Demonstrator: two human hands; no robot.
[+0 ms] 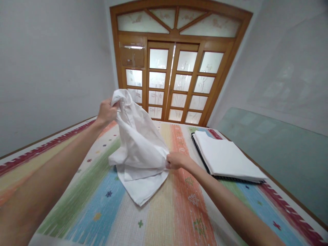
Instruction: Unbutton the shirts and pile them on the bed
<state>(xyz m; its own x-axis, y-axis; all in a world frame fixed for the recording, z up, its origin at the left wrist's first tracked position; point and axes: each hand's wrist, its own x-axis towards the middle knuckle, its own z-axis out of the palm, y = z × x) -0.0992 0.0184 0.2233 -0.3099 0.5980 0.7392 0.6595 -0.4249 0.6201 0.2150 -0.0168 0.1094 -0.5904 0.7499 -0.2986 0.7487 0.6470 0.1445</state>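
A crumpled white garment (139, 136), with folds and seams showing, hangs between my hands in the middle of the head view. My left hand (107, 110) is closed on its upper left end and holds that end raised. Lower down, my right hand (174, 160) grips its right edge in a fist, close above the bedspread. The lower corner of the cloth droops onto or just above the striped bedspread (159, 218). Its exact kind is hidden by the bunching.
To the right lies a neatly folded white stack (228, 157) on top of something dark. A pale green headboard-like panel (276, 150) runs along the right side. Beyond the far edge stands a wooden door (176, 82) with glass panes. A grey wall (56, 68) borders the left.
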